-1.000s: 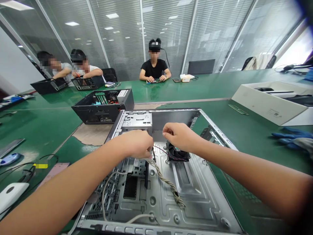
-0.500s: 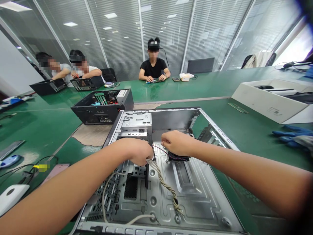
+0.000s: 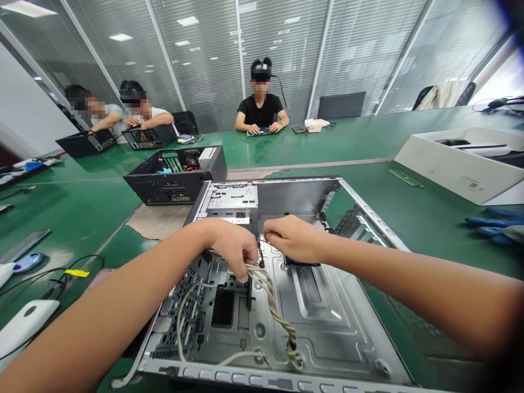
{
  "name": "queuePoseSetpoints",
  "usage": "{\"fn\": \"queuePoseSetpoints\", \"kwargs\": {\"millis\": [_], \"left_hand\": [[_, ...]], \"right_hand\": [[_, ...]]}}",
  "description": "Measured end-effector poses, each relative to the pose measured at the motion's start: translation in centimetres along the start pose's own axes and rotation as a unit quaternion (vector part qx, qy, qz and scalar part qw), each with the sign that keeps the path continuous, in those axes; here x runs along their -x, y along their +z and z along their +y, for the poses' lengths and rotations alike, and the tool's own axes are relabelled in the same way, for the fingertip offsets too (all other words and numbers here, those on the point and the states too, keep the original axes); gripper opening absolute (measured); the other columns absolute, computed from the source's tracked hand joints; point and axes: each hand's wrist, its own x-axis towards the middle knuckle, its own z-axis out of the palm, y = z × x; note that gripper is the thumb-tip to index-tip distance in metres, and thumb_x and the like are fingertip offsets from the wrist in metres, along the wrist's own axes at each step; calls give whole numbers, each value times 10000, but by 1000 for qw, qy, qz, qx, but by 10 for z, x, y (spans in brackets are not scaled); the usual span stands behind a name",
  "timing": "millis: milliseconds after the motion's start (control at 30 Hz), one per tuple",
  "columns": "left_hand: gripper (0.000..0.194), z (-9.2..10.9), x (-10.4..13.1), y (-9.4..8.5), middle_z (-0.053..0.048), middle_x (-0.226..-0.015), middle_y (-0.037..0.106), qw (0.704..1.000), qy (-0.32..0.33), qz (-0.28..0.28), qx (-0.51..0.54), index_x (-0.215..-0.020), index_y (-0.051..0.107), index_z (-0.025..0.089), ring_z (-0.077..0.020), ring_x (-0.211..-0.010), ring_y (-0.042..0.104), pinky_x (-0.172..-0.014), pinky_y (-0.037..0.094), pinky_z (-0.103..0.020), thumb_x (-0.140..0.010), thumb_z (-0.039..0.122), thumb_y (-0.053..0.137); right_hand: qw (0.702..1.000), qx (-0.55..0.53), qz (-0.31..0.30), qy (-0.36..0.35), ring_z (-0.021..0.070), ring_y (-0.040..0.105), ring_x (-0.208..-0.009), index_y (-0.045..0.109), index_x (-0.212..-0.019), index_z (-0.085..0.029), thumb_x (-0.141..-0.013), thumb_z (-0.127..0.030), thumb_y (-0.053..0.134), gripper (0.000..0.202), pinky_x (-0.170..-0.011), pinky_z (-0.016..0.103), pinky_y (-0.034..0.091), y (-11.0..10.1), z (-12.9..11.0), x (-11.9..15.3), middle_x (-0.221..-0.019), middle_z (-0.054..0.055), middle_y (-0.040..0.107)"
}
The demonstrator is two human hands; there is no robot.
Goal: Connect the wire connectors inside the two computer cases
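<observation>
An open metal computer case (image 3: 327,349) lies on its side in front of me. My left hand (image 3: 235,245) is closed around the upper end of a beige twisted cable bundle (image 3: 277,311), which hangs down onto the case floor. Close beside it, my right hand (image 3: 292,239) has its fingers pinched on a thin dark red wire (image 3: 265,242) that stretches across the small gap between the hands. Under the right hand sits a black part (image 3: 301,263), mostly hidden. Silver drive bays (image 3: 233,197) stand just beyond the left hand.
A smaller black computer case (image 3: 172,185) stands behind mine on the green table (image 3: 347,147). To the right are a white box (image 3: 454,169), a green circuit strip (image 3: 406,178) and blue gloves (image 3: 497,224). Cables and a white device (image 3: 28,327) lie left. Several people sit across.
My right hand has moved left and slightly up, nearer my left hand. The left hand has turned a little and risen, its fingers still around the cable bundle. The view has shifted slightly.
</observation>
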Motion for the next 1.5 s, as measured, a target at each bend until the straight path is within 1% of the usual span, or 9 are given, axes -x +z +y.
{"fn": "queuePoseSetpoints", "kwargs": {"millis": [133,333,467,633,833,1033,1233,1367,1500], "left_hand": [[280,0,1,0,58,-484,442,1000,-4,4,8,-495,467,197,-104,-501,379,-498,286,-253,-670,305,658],[137,-3,4,-2,59,-518,427,995,-12,99,12,-590,551,190,-105,-514,395,-515,306,-257,-667,298,589],[111,-9,4,-4,57,-553,468,990,-10,135,41,-645,594,176,-102,-538,419,-518,326,-242,-656,287,588],[116,-7,5,-4,57,-558,471,987,-7,148,57,-657,593,176,-99,-538,418,-508,318,-236,-657,292,593],[283,-5,4,-5,58,-527,401,983,-3,180,29,-586,482,186,-90,-505,361,-496,293,-251,-715,397,621],[337,-8,4,-5,29,-520,516,977,46,194,77,-594,492,183,-102,-502,449,-517,359,-255,-811,421,594],[354,0,4,0,32,-535,546,911,69,297,277,-818,585,161,-92,-458,495,-496,388,-241,-924,483,483],[291,-1,-3,-2,57,-509,476,853,74,380,349,-758,512,182,-72,-416,468,-472,366,-231,-961,379,446],[187,-4,-5,-6,61,-520,484,803,78,430,404,-725,451,189,-71,-413,503,-482,376,-236,-899,250,479]], "right_hand": [[996,-37,-72,-31,146,489,-604,496,-656,-213,-870,-163,421,233,-587,277,337,-2,-7,4,-645,2,600],[977,-164,-132,-21,156,552,-663,569,-707,-191,-950,-370,423,335,-630,295,403,-2,-8,9,-725,28,640],[945,-265,-192,-4,129,561,-659,547,-798,-192,-831,-279,602,108,-616,265,418,-4,-6,10,-736,-3,651],[929,-305,-209,26,126,558,-583,466,-831,-218,-851,-224,559,96,-581,257,409,-12,-8,14,-611,-46,569],[999,-40,-26,12,141,492,-584,514,-787,-216,-853,-212,546,73,-546,283,313,-15,-10,19,-675,-10,585],[977,176,121,12,229,568,-809,649,-871,-184,-900,-188,518,134,-699,347,347,-16,-3,18,-866,78,660],[953,129,269,-56,269,567,-972,678,-908,-181,-878,-162,527,155,-863,421,433,-20,9,14,-989,119,648],[920,140,353,-98,290,527,-1105,668,-928,-188,-907,-142,439,235,-957,470,394,-19,2,17,-1098,147,640],[950,73,303,-38,230,575,-826,626,-874,-193,-920,-293,501,166,-780,396,433,-14,-9,20,-834,80,652]]}}
